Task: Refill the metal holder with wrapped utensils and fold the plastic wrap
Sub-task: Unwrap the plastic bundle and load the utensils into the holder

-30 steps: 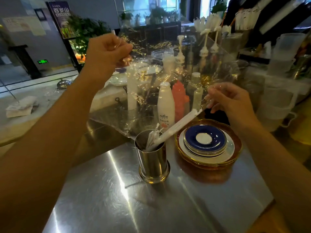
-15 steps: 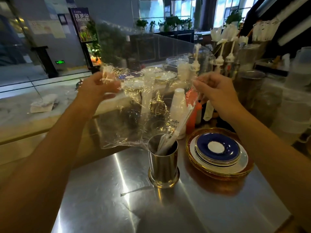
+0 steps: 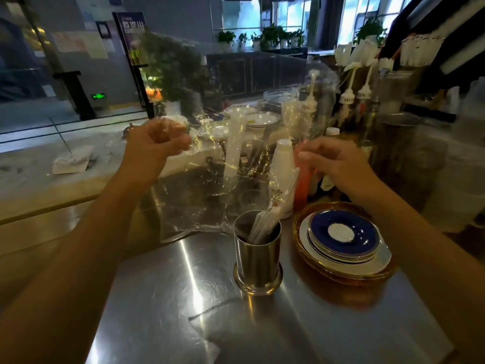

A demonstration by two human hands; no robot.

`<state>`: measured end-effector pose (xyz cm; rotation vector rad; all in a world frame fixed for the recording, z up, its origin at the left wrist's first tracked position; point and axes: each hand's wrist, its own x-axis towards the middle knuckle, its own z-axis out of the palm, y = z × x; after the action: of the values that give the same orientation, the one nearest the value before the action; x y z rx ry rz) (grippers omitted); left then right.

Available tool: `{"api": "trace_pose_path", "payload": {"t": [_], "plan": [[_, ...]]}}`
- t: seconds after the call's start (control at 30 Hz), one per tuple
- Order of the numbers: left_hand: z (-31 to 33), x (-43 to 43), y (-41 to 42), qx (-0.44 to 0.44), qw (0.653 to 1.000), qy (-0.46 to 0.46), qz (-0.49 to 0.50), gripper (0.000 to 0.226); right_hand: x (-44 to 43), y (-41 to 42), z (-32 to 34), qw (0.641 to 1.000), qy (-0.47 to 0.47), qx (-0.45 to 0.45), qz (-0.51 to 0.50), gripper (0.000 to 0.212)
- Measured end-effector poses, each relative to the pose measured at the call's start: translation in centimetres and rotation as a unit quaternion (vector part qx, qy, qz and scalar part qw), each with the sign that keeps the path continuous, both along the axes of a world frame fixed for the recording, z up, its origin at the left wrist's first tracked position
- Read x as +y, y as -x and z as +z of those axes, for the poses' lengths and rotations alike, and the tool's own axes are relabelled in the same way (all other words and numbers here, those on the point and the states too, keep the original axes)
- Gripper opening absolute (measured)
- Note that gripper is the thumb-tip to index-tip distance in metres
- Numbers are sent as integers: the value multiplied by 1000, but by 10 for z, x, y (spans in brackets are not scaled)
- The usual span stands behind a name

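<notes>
Gripped in the left hand [image 3: 154, 143] is a bunched corner of the clear plastic wrap [image 3: 199, 195], which is held up above the worktop [image 3: 162, 298] and hangs down as a crinkled sheet, its lower edge reaching the steel surface just left of the metal holder [image 3: 258, 261]. No wrap is seen in the right hand [image 3: 338, 166], which is raised with its fingers loosely spread and apart, just beside the upper end of a wrapped utensil. Several wrapped utensils [image 3: 273, 214] are stood in the holder, leaning to the right with their tips above its rim. Just to the right of the holder a stack of saucers [image 3: 343, 240] is nested, a blue one with a white centre on top, white ones beneath, all set in an amber dish [image 3: 315, 266]. Behind the holder a white bottle [image 3: 282, 169] and an orange bottle [image 3: 301, 185] are stood.
</notes>
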<state>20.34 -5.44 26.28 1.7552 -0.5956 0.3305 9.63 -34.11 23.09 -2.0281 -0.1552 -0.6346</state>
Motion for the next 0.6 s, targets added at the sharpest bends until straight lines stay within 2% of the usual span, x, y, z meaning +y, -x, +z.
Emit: {"api": "trace_pose_path", "payload": {"t": [0.13,0.2,0.3,0.47,0.6], "plan": [[6,1,3,-16,996,78,48,15,-3,3,-5,999,-34,-22,-31,15],[10,4,4,0,999,43,10,8,-5,4,-7,998,-36,-28,-35,11],[13,6,8,4,999,-25,-40,11,-11,7,-12,999,-20,-20,-41,12],[13,5,8,-6,1000,-20,-6,7,-17,9,-19,997,-31,-27,-62,11],[17,1,6,-3,999,51,-8,16,-10,6,-12,995,-32,-60,-72,9]]}}
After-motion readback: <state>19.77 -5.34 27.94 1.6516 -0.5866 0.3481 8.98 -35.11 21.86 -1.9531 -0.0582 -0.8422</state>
